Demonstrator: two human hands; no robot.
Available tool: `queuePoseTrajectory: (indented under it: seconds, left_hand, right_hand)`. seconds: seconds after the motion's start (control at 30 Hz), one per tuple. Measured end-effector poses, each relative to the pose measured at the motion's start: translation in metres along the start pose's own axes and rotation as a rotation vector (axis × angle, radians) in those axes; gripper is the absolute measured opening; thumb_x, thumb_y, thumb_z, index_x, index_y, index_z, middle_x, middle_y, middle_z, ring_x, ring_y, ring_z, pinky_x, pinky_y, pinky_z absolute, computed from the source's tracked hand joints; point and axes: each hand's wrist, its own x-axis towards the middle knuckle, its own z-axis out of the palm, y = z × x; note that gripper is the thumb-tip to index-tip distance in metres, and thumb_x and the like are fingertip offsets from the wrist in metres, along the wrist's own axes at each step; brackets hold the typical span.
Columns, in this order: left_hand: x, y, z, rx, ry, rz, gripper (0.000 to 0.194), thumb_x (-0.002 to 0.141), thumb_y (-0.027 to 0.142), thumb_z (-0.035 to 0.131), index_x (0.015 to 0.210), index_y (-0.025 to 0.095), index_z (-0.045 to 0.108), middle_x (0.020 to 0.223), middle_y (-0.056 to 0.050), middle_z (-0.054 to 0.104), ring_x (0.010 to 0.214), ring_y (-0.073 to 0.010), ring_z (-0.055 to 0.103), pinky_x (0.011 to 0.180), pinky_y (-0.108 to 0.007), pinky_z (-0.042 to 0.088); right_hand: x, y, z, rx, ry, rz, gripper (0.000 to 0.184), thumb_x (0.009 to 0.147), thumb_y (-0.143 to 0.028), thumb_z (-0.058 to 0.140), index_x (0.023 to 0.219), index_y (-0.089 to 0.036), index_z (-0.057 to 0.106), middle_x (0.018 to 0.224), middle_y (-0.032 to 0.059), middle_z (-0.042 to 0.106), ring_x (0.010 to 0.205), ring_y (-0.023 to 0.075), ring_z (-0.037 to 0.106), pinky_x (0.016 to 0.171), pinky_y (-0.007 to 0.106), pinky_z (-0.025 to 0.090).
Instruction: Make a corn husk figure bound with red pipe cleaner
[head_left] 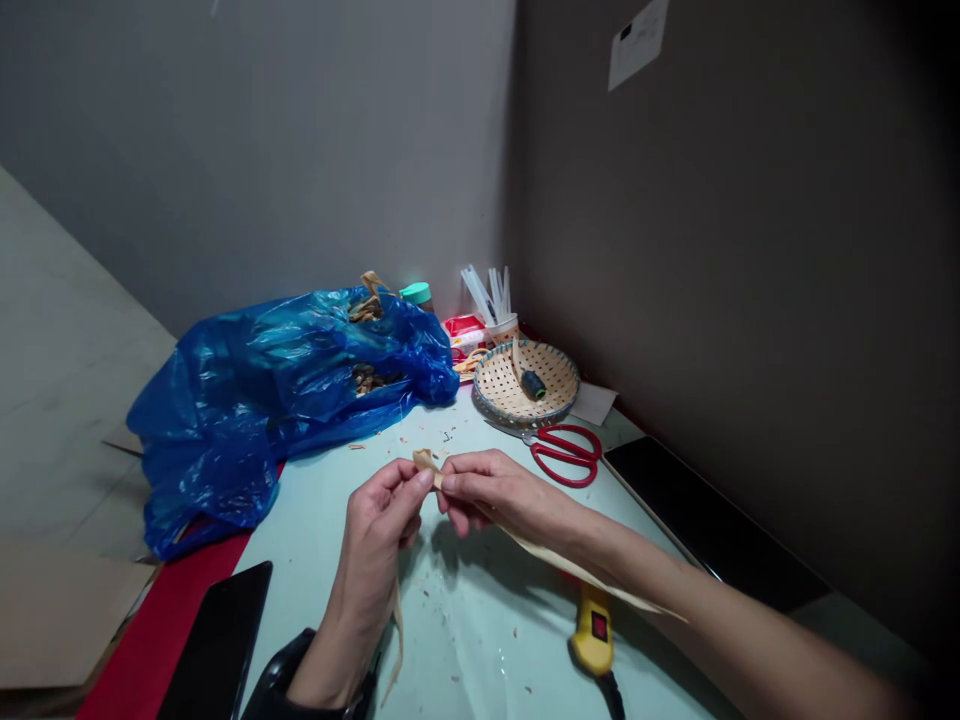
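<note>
Both my hands meet above a pale green mat (315, 520). My left hand (379, 530) and my right hand (491, 492) each pinch the folded end of a dry tan leaf strip (426, 462). The long strip runs back under my right forearm towards the lower right. A second thin strip (397, 640) hangs down from my left hand past the wrist. A dark watch sits on my left wrist.
A blue plastic bag (277, 390) with dried leaves lies at the left. A woven basket (501, 392) holds a dark spool. Red scissors (566, 452), a yellow tool (592, 632), a black phone (217, 640), a cup of white sticks (499, 305) and a dark tablet (712, 520) surround the mat.
</note>
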Motion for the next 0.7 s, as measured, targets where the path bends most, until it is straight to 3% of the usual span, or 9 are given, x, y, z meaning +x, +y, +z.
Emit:
queuePoseTrajectory:
  seconds: [0.1, 0.23, 0.4, 0.57, 0.7]
  left_hand:
    - [0.001, -0.001, -0.002, 0.096, 0.036, 0.055, 0.03, 0.08, 0.044, 0.067, 0.075, 0.016, 0.058, 0.053, 0.007, 0.038, 0.047, -0.0045, 0.025, 0.044, -0.02, 0.017]
    - [0.002, 0.0, -0.005, 0.138, 0.042, 0.049, 0.03, 0.082, 0.042, 0.065, 0.071, 0.015, 0.059, 0.054, 0.006, 0.043, 0.048, -0.0049, 0.027, 0.045, -0.02, 0.02]
    - [0.003, 0.004, -0.009, -0.007, -0.063, -0.053, 0.029, 0.082, 0.038, 0.065, 0.069, 0.013, 0.058, 0.054, 0.006, 0.038, 0.047, -0.0038, 0.02, 0.044, -0.02, 0.014]
    - [0.004, 0.004, -0.01, -0.1, -0.148, -0.127, 0.026, 0.08, 0.037, 0.068, 0.076, 0.012, 0.064, 0.053, 0.009, 0.025, 0.046, -0.0034, 0.01, 0.043, -0.021, 0.006]
    - [0.004, 0.003, -0.008, -0.062, -0.08, -0.099, 0.028, 0.079, 0.038, 0.069, 0.084, 0.011, 0.068, 0.053, 0.01, 0.022, 0.046, -0.0037, 0.012, 0.043, -0.021, 0.008]
  right_hand:
    - [-0.002, 0.0, 0.0, 0.008, -0.063, 0.002, 0.027, 0.09, -0.038, 0.057, 0.082, -0.013, 0.06, 0.073, 0.0046, 0.066, 0.065, 0.0114, 0.057, 0.067, 0.024, 0.044]
    - [-0.006, -0.006, -0.004, -0.038, -0.161, -0.003, 0.031, 0.09, -0.042, 0.058, 0.09, -0.011, 0.064, 0.092, 0.008, 0.069, 0.078, 0.0138, 0.063, 0.082, 0.029, 0.047]
    - [-0.008, -0.012, -0.012, -0.242, -0.234, 0.008, 0.032, 0.095, -0.037, 0.049, 0.097, -0.012, 0.068, 0.093, 0.0076, 0.07, 0.083, 0.0159, 0.063, 0.079, 0.029, 0.047]
    - [-0.008, -0.014, -0.012, -0.59, -0.002, -0.119, 0.027, 0.094, -0.027, 0.046, 0.085, -0.014, 0.067, 0.079, 0.003, 0.068, 0.072, 0.0129, 0.057, 0.07, 0.024, 0.041]
    - [-0.006, -0.012, -0.01, -0.645, 0.129, -0.137, 0.022, 0.091, -0.023, 0.045, 0.085, -0.015, 0.065, 0.074, -0.0005, 0.061, 0.066, 0.0106, 0.049, 0.062, 0.022, 0.034]
